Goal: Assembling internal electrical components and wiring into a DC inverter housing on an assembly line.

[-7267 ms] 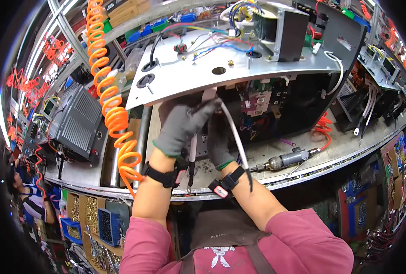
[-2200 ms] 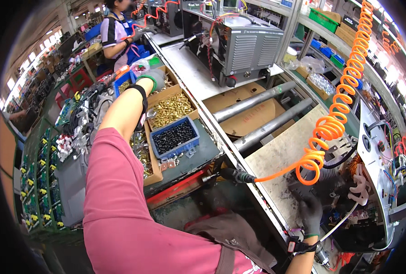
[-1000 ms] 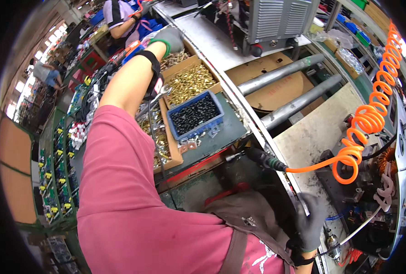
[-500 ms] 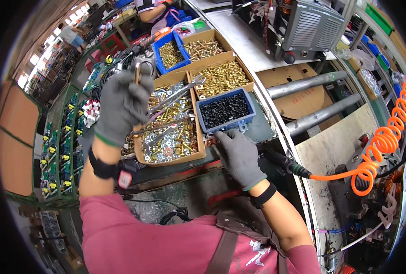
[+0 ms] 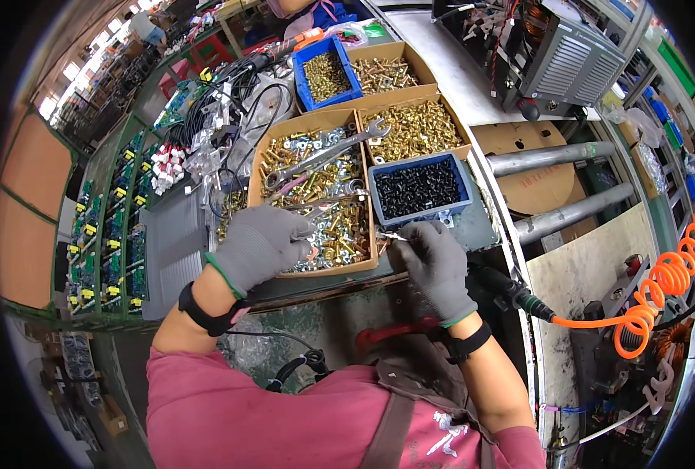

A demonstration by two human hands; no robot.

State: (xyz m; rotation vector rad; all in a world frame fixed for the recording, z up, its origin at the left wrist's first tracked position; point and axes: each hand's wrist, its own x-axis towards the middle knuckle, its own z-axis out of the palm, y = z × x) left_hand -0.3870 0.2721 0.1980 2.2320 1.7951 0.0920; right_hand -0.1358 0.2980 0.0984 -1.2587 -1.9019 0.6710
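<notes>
My left hand (image 5: 263, 244), in a grey knit glove, hangs over the near left part of a cardboard box (image 5: 314, 119) of mixed bolts, nuts and washers. Its fingertips are drawn together; what they hold, if anything, is hidden. A combination wrench (image 5: 320, 158) lies across the hardware, with another wrench (image 5: 324, 202) partly in view nearer me. My gloved right hand (image 5: 435, 270) is closed at the box's near right corner, its thumb and finger at a small silvery metal piece (image 5: 393, 236). Just beyond it stands a blue-grey bin (image 5: 424, 213) of black screws.
Further boxes hold brass-coloured bolts (image 5: 418, 129) and screws (image 5: 382, 74), beside a blue bin (image 5: 303, 84). Cables (image 5: 230, 98) lie to the left, near racks of circuit boards (image 5: 117, 227). An orange coiled hose (image 5: 650, 309) runs to a dark tool (image 5: 497, 283) at right.
My left hand has come down from its raised spot, where a brass-coloured cylindrical piece showed at the fingers, to the box. My right hand stays near the box corner. The view has shifted.
</notes>
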